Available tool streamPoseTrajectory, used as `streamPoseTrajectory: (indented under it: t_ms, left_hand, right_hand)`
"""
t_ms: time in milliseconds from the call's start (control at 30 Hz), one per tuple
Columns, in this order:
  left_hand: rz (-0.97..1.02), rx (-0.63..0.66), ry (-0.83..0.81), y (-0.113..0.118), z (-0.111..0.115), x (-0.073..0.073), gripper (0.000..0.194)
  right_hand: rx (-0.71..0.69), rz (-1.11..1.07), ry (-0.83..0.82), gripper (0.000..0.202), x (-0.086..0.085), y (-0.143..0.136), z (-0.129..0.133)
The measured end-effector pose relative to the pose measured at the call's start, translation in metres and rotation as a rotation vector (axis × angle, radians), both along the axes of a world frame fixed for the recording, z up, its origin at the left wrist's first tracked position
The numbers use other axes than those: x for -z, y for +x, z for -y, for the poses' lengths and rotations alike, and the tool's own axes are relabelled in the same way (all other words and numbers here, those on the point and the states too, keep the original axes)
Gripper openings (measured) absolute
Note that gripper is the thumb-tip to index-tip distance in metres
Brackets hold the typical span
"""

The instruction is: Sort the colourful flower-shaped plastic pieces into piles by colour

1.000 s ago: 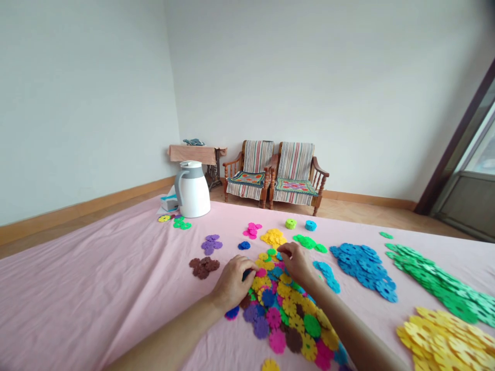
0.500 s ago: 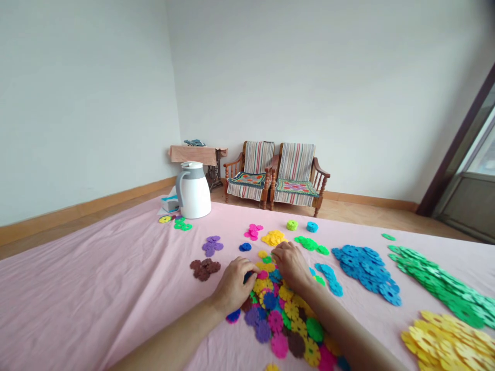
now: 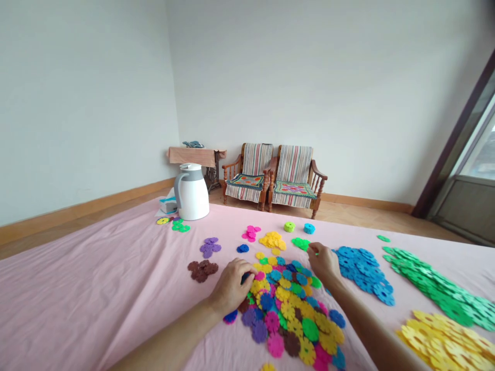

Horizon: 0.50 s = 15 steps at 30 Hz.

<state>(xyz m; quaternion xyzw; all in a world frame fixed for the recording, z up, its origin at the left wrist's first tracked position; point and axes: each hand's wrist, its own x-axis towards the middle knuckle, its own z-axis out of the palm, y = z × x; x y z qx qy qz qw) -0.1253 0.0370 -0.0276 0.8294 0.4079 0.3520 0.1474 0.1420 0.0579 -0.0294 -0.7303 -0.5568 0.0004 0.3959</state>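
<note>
At the left edge of a mixed pile of colourful notched discs (image 3: 288, 304), my left hand (image 3: 233, 286) is curled round a dark blue disc (image 3: 245, 278). My right hand (image 3: 323, 260) is over the far right side of the pile, its fingertips pinched at the small green group (image 3: 300, 243); what they hold, if anything, is hidden. Small groups lie beyond the pile: yellow (image 3: 273, 240), pink (image 3: 251, 233) and blue (image 3: 243, 248). Purple (image 3: 210, 247) and brown (image 3: 202, 270) groups lie left of it.
A white and grey jug (image 3: 193, 193) stands at the back left of the pink cloth (image 3: 96, 288). Large blue (image 3: 363, 273), green (image 3: 433, 283) and yellow (image 3: 444, 342) heaps lie at right. Two wooden chairs (image 3: 296, 178) stand beyond.
My right hand has moved right, from near the yellow group to the green one, uncovering more of the pile. My left hand has stayed nearly in place.
</note>
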Motion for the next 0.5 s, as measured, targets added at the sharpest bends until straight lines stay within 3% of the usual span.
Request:
streamPoseTrajectory:
  t_ms: [200,333,500]
  left_hand:
    - [0.031,0.005,0.019,0.000,0.003,-0.001,0.018]
    - [0.039,0.009,0.035,0.003,0.002,-0.006,0.022]
    - [-0.094,0.065,0.066,0.019,-0.022,-0.016,0.032]
  right_hand:
    - [-0.327,0.128,-0.023,0.023,0.006,-0.036,0.065]
    - [-0.343,0.137,0.009,0.027,0.006,-0.039,0.088]
    - [-0.288,0.211,-0.006,0.032,0.008,-0.030,0.085]
